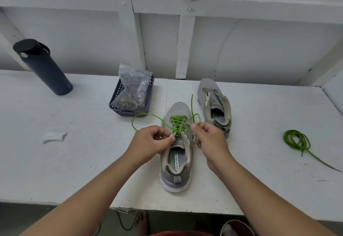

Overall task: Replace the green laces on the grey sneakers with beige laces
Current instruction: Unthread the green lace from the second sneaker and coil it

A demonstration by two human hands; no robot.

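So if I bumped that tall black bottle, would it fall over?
Probably. The bottle stands upright, tall and narrow, so it looks tippy. Being round, it would likely roll along the table afterwards. Whether it is full or empty cannot be seen.

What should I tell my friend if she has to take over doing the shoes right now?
Left hand pinches the green lace at the top eyelets of the near shoe. Right hand grips the other end of that green lace.
The far shoe has no lace; its old green lace lies coiled on the table to the right.
Beige laces sit in a bag in the basket.
Done: one shoe unlaced.
Left: pull the lace out of the near shoe, then lace both in beige.
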